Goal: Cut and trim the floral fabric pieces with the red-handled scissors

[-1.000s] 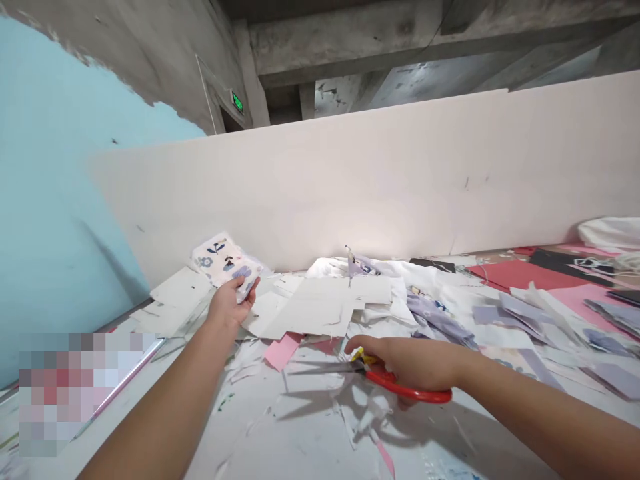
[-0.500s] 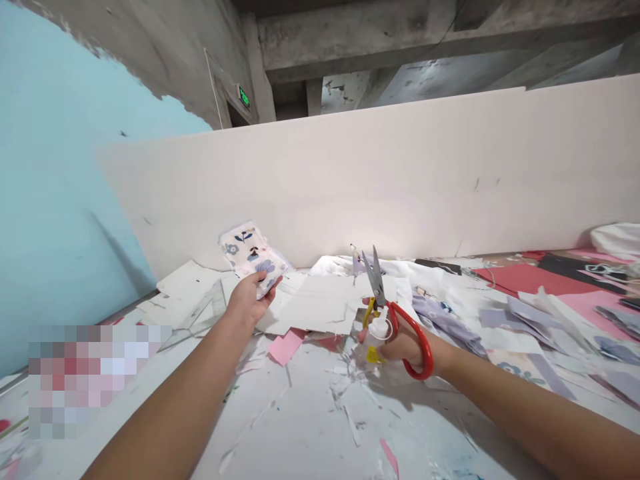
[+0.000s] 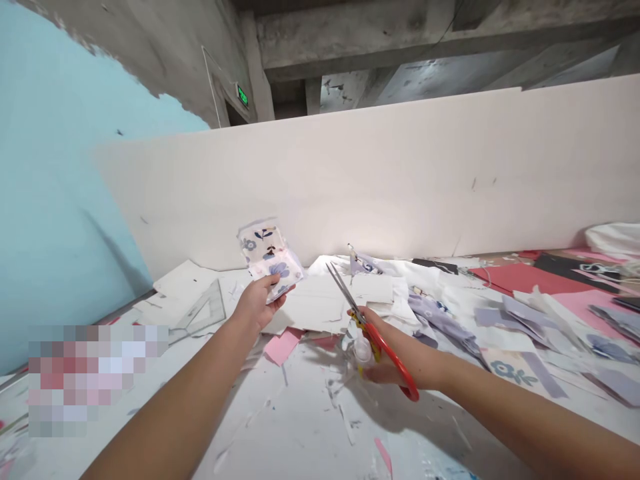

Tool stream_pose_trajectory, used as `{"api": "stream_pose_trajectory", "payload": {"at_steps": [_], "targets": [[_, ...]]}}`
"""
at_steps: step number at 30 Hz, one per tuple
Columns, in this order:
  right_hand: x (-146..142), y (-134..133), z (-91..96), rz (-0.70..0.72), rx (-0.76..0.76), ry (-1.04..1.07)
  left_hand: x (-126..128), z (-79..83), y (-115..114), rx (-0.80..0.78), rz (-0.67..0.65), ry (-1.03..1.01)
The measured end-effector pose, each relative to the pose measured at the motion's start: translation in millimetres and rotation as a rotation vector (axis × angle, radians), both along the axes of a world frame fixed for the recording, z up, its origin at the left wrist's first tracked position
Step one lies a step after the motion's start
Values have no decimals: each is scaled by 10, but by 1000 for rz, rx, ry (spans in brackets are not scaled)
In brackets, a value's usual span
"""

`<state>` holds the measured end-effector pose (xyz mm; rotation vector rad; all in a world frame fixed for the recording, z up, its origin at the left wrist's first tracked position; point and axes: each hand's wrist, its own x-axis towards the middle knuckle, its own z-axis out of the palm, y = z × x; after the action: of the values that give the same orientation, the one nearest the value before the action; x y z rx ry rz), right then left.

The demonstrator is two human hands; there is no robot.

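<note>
scissors (image 3: 380, 341) gripped in right hand (image 3: 407, 350) apparently along with some white-capped thing (image 3: 363, 349), now tipped left toward the floral cloth (image 3: 263, 243) pinched in left hand (image 3: 255, 307) above the white card (image 3: 320, 303), brought closer than a second ago but not touching, so better lined up, no cutting yet imo

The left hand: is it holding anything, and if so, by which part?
The left hand holds a flat cream flower-printed piece, apparently fabric, by its lower end, thumb on the printed side.
</note>
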<state>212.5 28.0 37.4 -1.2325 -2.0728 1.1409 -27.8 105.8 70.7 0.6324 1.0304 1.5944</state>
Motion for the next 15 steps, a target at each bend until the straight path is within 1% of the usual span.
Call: {"api": "stream_pose_trajectory", "payload": {"at_steps": [5,9,13,15], "targets": [[43,61,43,-6,-4,5,83,0,-68,26,-51,141],[110,116,94,8,0,3,139,25,-137,62,-97,189],[171,136,167,92,-12,136,181,57,-201,74,-108,203],[205,160,181,102,-27,184,201,72,-227,77,-99,195]]}}
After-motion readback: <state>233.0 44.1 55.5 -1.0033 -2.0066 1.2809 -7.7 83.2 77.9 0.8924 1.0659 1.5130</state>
